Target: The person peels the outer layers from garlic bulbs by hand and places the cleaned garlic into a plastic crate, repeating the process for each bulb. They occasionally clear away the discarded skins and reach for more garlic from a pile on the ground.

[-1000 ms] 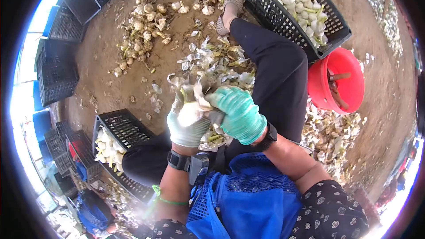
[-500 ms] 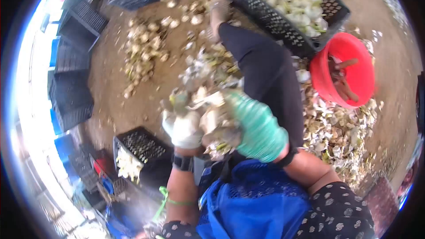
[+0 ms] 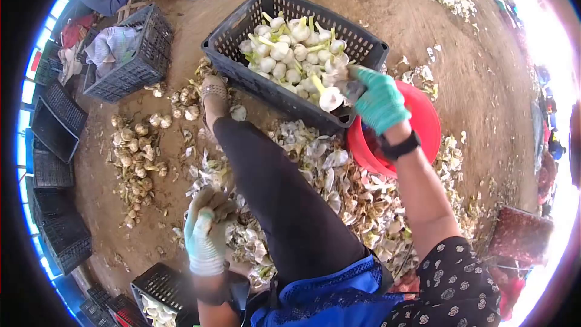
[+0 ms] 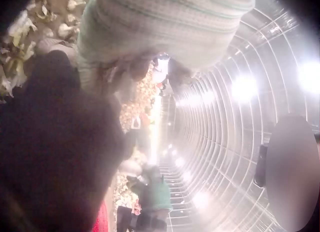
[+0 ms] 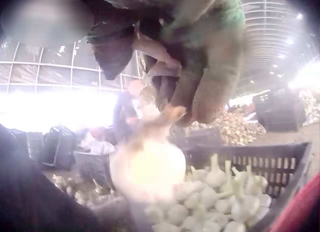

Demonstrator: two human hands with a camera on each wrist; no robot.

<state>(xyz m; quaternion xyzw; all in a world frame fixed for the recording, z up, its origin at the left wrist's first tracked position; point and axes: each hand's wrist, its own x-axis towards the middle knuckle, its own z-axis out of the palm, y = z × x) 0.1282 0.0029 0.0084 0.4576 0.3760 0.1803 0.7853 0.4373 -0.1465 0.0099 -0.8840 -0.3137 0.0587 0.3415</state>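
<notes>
In the head view, my right hand (image 3: 381, 100), in a green glove with dark fingertips, reaches over the near right corner of a black crate (image 3: 233, 18) of white garlic bulbs (image 3: 296, 51). A blurred garlic bulb (image 5: 150, 167) shows just below its fingertips in the right wrist view, the stem end right at them. Thumb and fingers stand apart there. A white bulb with a green stem (image 3: 331, 99) lies at the crate's near side. My left hand (image 3: 206, 233), in a whitish glove, hangs loosely curled beside the left knee, holding nothing.
A red bucket (image 3: 423, 124) stands below my right forearm against the crate. Garlic peelings (image 3: 363, 200) cover the ground around my leg. Unpeeled garlic (image 3: 136, 157) lies heaped on the left. Another crate of white garlic (image 3: 158, 312) sits at lower left; a crate with cloth (image 3: 130, 54) stands farther off.
Both hands were together on a garlic bulb, stripping its skin. The right has since carried a bulb to the crate and parted its fingers; the left moved away, emptied. The view turned right.
</notes>
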